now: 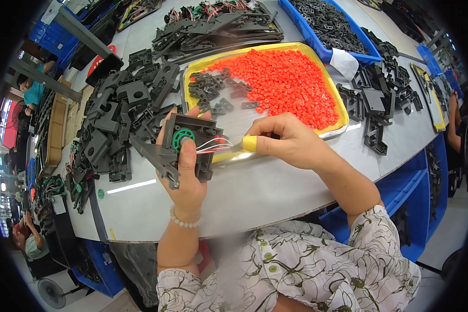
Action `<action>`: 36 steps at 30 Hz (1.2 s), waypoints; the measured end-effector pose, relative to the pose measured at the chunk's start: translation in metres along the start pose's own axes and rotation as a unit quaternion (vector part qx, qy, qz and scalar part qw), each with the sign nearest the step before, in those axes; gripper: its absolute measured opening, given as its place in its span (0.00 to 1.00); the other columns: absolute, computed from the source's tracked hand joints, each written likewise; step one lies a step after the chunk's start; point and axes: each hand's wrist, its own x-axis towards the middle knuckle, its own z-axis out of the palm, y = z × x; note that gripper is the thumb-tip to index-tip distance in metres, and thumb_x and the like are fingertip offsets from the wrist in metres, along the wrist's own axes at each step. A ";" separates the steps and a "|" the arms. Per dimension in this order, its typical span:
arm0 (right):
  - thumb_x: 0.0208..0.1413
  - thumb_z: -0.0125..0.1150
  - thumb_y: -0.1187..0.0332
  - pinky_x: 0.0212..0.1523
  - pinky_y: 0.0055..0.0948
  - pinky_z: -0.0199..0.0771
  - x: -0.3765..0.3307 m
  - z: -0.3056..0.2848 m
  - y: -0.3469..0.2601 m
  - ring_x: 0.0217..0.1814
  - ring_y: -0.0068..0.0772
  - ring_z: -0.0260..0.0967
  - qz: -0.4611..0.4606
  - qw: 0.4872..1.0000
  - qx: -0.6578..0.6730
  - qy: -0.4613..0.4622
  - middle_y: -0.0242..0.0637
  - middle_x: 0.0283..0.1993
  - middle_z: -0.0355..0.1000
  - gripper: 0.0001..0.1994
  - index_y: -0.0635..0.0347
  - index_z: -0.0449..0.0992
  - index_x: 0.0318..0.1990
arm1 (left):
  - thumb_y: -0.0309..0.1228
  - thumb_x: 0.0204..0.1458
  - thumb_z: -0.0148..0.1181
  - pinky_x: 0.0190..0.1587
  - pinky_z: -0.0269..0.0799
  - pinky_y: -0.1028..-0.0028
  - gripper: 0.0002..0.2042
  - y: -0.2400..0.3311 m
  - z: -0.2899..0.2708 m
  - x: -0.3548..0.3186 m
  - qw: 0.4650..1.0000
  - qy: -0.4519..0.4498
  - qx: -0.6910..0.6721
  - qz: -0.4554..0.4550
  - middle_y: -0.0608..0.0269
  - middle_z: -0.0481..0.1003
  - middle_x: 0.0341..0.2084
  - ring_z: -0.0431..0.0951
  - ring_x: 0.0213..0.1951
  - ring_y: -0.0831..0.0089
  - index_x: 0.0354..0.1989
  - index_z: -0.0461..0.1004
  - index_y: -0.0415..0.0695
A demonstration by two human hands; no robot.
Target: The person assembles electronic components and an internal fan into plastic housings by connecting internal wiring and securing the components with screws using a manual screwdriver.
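With left hand [185, 179], gripping dark plastic housing [202, 124] just left of the frame's centre, with thumb on its green disc [178, 137]; with right hand [294, 141], apparently pinching the ends of white and red wires [215, 145] at the centre, though cannot tell the exact hold behind the yellow finger cover [249, 143]. By pulling these wires too strongly, could perhaps loosen them at the housing side; by gripping too weakly, could let everything twist or slip onto the table [255, 203] below.
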 end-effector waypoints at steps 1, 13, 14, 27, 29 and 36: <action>0.52 0.56 0.66 0.30 0.16 0.60 0.001 0.000 0.001 0.30 0.13 0.60 0.000 1.000 0.002 0.000 0.26 0.27 0.67 0.10 0.67 0.74 0.34 | 0.29 0.55 0.46 0.48 0.70 0.63 0.22 0.000 0.000 0.000 1.000 -0.002 0.016 0.010 0.42 0.64 0.49 0.69 0.50 0.56 0.56 0.54 0.34; 0.51 0.58 0.61 0.25 0.17 0.55 0.005 -0.001 0.011 0.23 0.12 0.53 0.031 0.997 0.042 -0.050 0.21 0.20 0.62 0.13 0.64 0.76 0.29 | 0.30 0.55 0.46 0.47 0.71 0.63 0.22 0.002 0.002 -0.002 0.997 -0.006 0.062 0.053 0.42 0.64 0.49 0.69 0.50 0.56 0.57 0.54 0.34; 0.49 0.60 0.62 0.25 0.17 0.55 0.003 -0.001 0.010 0.23 0.12 0.53 0.003 0.998 0.047 -0.046 0.21 0.20 0.61 0.12 0.64 0.76 0.29 | 0.30 0.55 0.46 0.47 0.71 0.63 0.22 0.003 0.003 -0.002 0.997 -0.006 0.063 0.053 0.42 0.64 0.49 0.69 0.50 0.56 0.57 0.54 0.34; 0.32 0.63 0.69 0.36 0.29 0.61 -0.004 0.003 0.000 0.29 0.29 0.62 -0.369 0.846 -0.354 0.154 0.30 0.22 0.62 0.12 0.57 0.75 0.30 | 0.29 0.55 0.47 0.48 0.71 0.61 0.24 0.003 0.000 -0.001 1.000 0.003 -0.009 -0.020 0.43 0.62 0.51 0.67 0.51 0.53 0.58 0.50 0.38; 0.29 0.64 0.72 0.35 0.29 0.60 -0.005 0.005 0.000 0.28 0.30 0.61 -0.377 0.845 -0.348 0.149 0.30 0.23 0.62 0.14 0.58 0.75 0.31 | 0.29 0.55 0.46 0.48 0.71 0.61 0.23 0.003 -0.001 0.000 0.999 0.014 -0.028 -0.039 0.43 0.62 0.51 0.67 0.51 0.53 0.58 0.50 0.38; 0.34 0.64 0.66 0.36 0.28 0.59 -0.007 0.003 -0.001 0.30 0.28 0.62 -0.352 0.875 -0.307 0.125 0.29 0.22 0.61 0.11 0.54 0.76 0.30 | 0.30 0.56 0.44 0.45 0.73 0.63 0.22 0.001 0.002 0.000 1.000 0.021 -0.005 -0.023 0.42 0.64 0.49 0.69 0.50 0.56 0.56 0.53 0.33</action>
